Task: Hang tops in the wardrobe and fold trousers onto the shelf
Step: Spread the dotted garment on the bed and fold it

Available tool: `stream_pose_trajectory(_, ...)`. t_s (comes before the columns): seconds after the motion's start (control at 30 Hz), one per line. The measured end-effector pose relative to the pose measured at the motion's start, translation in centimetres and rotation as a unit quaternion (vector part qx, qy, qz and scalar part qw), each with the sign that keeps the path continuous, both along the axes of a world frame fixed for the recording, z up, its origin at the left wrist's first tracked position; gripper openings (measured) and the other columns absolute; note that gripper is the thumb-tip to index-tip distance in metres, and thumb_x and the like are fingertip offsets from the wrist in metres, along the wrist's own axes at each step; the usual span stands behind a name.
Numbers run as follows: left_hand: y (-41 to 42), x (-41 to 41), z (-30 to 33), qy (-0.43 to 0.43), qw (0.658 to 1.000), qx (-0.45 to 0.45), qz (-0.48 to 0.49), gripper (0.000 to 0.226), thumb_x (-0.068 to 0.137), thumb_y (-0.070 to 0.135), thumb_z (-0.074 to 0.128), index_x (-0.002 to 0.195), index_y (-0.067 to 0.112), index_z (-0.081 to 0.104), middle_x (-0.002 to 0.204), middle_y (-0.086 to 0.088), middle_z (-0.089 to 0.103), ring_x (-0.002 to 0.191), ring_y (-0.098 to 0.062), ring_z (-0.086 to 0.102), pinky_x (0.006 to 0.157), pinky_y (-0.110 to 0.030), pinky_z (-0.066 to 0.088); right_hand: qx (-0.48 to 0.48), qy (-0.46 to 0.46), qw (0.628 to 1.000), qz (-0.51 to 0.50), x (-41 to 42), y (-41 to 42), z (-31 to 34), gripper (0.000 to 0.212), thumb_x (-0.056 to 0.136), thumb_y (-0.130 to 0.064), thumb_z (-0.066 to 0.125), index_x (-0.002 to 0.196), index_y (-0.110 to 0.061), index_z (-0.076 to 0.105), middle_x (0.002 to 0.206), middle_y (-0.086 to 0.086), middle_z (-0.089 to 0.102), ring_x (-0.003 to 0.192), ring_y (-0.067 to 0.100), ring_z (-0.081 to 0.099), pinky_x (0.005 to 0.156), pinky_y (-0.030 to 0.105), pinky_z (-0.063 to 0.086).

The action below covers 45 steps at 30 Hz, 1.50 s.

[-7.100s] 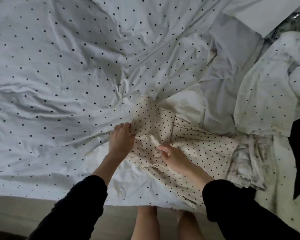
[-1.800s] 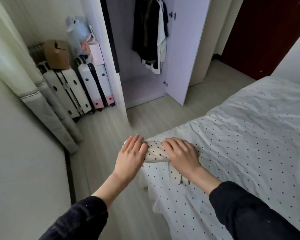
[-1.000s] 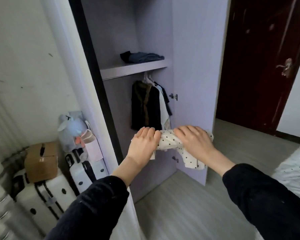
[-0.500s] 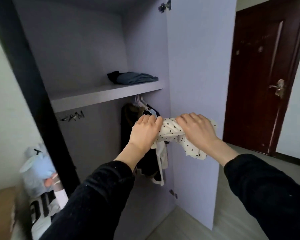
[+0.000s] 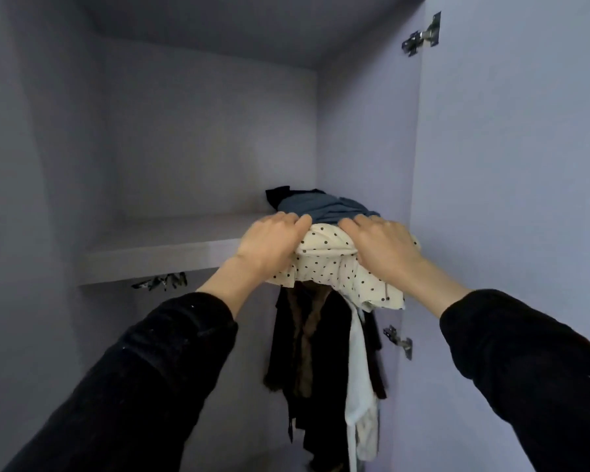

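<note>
Cream folded trousers with black dots (image 5: 327, 264) are at the front edge of the wardrobe shelf (image 5: 157, 250), partly hanging over it. My left hand (image 5: 273, 243) grips their left end and my right hand (image 5: 382, 250) grips their right end, fingers curled over the top. Just behind them on the shelf lies a folded pile of dark blue and black garments (image 5: 321, 204). Below the shelf hang dark tops and a white one (image 5: 324, 362).
The open lilac wardrobe door (image 5: 508, 165) stands close on the right, with hinges (image 5: 421, 35) on its edge. The shelf's left part is bare. A dark bracket (image 5: 160, 281) sits under the shelf's front.
Both hands have carried the dotted trousers from the bed to the wardrobe, then raised them up and forward onto the shelf's front edge, against the blue pile.
</note>
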<state>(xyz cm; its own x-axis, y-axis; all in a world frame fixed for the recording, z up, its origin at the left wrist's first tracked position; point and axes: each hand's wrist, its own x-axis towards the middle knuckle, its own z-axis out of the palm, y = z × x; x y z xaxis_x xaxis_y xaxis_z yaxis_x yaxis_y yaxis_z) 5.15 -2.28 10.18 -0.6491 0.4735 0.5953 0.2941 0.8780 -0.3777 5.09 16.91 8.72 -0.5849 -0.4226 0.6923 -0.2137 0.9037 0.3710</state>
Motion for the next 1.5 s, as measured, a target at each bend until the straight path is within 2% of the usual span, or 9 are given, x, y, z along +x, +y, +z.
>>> stream_pose_trajectory(0.2, -4.2, -8.7, 5.8, -0.017, 0.998, 0.021, 0.061, 0.023, 0.08, -0.001, 0.046, 0.093, 0.013, 0.032, 0.089, -0.006, 0.048, 0.075, -0.025, 0.045, 0.062, -0.035, 0.037, -0.026, -0.061, 0.997, 0.044, -12.3, -4.0, 6.1, 0.03, 0.09, -0.009, 0.047, 0.119, -0.016, 0.047, 0.108, 0.006, 0.06, 0.095, 0.03, 0.059, 0.065, 0.033, 0.041)
stream_pose_trajectory(0.47, -12.5, -23.8, 10.8, 0.145, 0.98, 0.047, 0.128, 0.026, 0.083, 0.002, 0.052, 0.107, 0.01, 0.046, 0.107, -0.009, 0.056, 0.092, -0.026, 0.051, 0.07, -0.032, 0.037, -0.037, 0.117, 0.982, 0.144, -29.6, -13.9, 12.6, 0.039, 0.075, 0.003, 0.058, 0.112, -0.007, 0.054, 0.098, 0.011, 0.059, 0.085, 0.033, 0.058, 0.06, 0.033, 0.033)
stream_pose_trajectory(0.57, -15.3, -28.7, 8.5, 0.017, 0.987, 0.046, 0.153, 0.039, 0.086, 0.015, 0.057, 0.122, 0.011, 0.045, 0.122, -0.011, 0.052, 0.108, -0.029, 0.051, 0.085, -0.035, 0.041, 0.003, 0.045, 0.982, 0.182, -35.0, -16.4, 9.8, 0.046, 0.061, -0.009, 0.079, 0.103, -0.008, 0.059, 0.089, 0.011, 0.063, 0.076, 0.03, 0.061, 0.058, 0.031, 0.039)
stream_pose_trajectory(0.67, -16.8, -32.6, 3.9, -0.29, 0.944, 0.067, 0.143, 0.069, 0.092, 0.043, 0.052, 0.148, 0.02, 0.018, 0.151, -0.006, 0.028, 0.136, -0.025, 0.032, 0.11, -0.034, 0.03, 0.02, -0.247, 0.957, 0.15, -39.6, -18.0, 4.8, 0.048, 0.091, -0.028, 0.056, 0.134, -0.015, 0.04, 0.127, 0.01, 0.054, 0.112, 0.028, 0.054, 0.084, 0.033, 0.044)
stream_pose_trajectory(0.73, -18.0, -36.0, 1.7, -0.37, 0.915, 0.083, 0.134, 0.079, 0.091, 0.06, 0.039, 0.15, 0.03, -0.004, 0.159, 0.002, 0.003, 0.146, -0.019, 0.007, 0.118, -0.038, 0.011, 0.01, -0.353, 0.919, 0.178, -42.1, -19.1, 3.2, 0.055, 0.097, -0.036, 0.046, 0.147, -0.019, 0.029, 0.148, 0.006, 0.039, 0.132, 0.022, 0.04, 0.108, 0.03, 0.032)
stream_pose_trajectory(0.83, -19.5, -40.3, 1.0, -0.374, 0.913, 0.101, 0.127, 0.074, 0.091, 0.063, 0.033, 0.147, 0.039, -0.011, 0.159, 0.004, -0.005, 0.146, -0.017, -0.002, 0.119, -0.04, 0.004, 0.04, -0.395, 0.899, 0.187, -44.8, -20.3, 3.9, 0.055, 0.101, -0.031, 0.04, 0.15, -0.02, 0.02, 0.155, 0.003, 0.025, 0.141, 0.018, 0.026, 0.115, 0.027, 0.018)
stream_pose_trajectory(1.07, -20.1, -49.6, 0.4, -0.341, 0.919, 0.1, 0.17, 0.066, 0.096, 0.052, 0.033, 0.147, 0.04, -0.007, 0.159, -0.001, -0.004, 0.146, -0.025, -0.002, 0.118, -0.045, 0.004, 0.112, -0.349, 0.93, 0.031, -52.7, -22.7, 3.8, 0.07, 0.097, -0.027, 0.044, 0.152, -0.025, 0.001, 0.157, 0.011, 0.011, 0.142, 0.034, 0.019, 0.114, 0.047, 0.022)
stream_pose_trajectory(1.23, -20.2, -53.6, 0.6, -0.342, 0.918, 0.123, 0.16, 0.064, 0.098, 0.046, 0.033, 0.148, 0.037, -0.005, 0.159, 0.0, -0.005, 0.146, -0.026, -0.005, 0.118, -0.043, 0.001, 0.031, -0.344, 0.938, 0.007, -55.9, -23.3, 2.9, 0.072, 0.097, -0.024, 0.045, 0.15, -0.034, -0.003, 0.158, 0.008, -0.003, 0.143, 0.036, 0.005, 0.114, 0.052, 0.02)
stream_pose_trajectory(1.5, -19.4, -50.1, 0.9, -0.36, 0.907, 0.115, 0.188, 0.066, 0.096, 0.054, 0.03, 0.149, 0.034, -0.004, 0.159, 0.001, -0.007, 0.146, -0.024, -0.005, 0.119, -0.04, 0.0, 0.004, -0.413, 0.911, 0.013, -52.8, -22.4, 3.5, 0.071, 0.097, -0.032, 0.04, 0.151, -0.025, -0.006, 0.158, 0.006, -0.016, 0.145, 0.03, -0.015, 0.118, 0.048, 0.001)
